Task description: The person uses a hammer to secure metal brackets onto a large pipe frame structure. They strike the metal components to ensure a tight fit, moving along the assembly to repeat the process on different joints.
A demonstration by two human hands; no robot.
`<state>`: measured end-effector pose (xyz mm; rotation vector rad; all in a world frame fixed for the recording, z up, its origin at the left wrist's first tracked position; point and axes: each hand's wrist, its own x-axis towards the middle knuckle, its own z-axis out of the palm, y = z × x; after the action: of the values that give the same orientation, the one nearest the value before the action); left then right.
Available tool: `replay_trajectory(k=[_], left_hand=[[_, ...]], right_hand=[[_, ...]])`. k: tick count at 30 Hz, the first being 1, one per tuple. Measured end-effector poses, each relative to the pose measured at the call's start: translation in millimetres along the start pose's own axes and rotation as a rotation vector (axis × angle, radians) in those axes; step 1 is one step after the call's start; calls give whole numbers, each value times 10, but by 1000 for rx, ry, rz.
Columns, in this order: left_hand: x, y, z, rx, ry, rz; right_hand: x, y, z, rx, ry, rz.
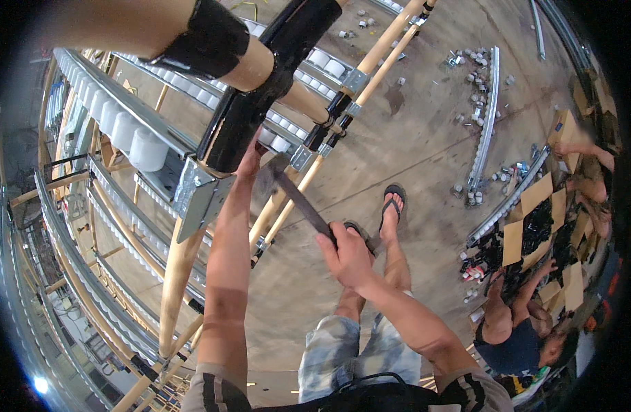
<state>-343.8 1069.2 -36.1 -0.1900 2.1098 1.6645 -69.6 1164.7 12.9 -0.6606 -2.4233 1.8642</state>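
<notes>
My left hand (249, 156) reaches up to the lower end of a black pipe joint (236, 127) on a tan pipe (288, 93) of a rack; its fingers are hidden behind the joint. My right hand (344, 253) is closed around the handle of a dark metal tool (300, 200). The tool slants up and left, and its head (273, 172) lies just below the joint, beside my left hand. My legs and feet in black sandals (392, 199) stand on the concrete floor far below.
Roller tracks (133, 134) with white wheels and a metal bracket (200, 196) run along the rack at left. On the floor lie loose tracks (486, 117), small white rollers, cardboard sheets (535, 196) and black parts. One person (514, 329) crouches at lower right, another (587, 178) farther right.
</notes>
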Motion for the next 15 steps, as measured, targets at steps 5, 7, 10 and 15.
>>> replay_trajectory(k=[5, 7, 10, 15], left_hand=[[-81, 95, 113, 41, 17, 42], [-117, 177, 135, 3, -32, 1], [-12, 20, 26, -62, -42, 23], [48, -139, 115, -360, -121, -17]], right_hand=[[45, -45, -74, 6, -21, 43], [6, -41, -97, -32, 3, -25], [-21, 15, -120, -68, 13, -22], [-56, 180, -147, -94, 11, -17]])
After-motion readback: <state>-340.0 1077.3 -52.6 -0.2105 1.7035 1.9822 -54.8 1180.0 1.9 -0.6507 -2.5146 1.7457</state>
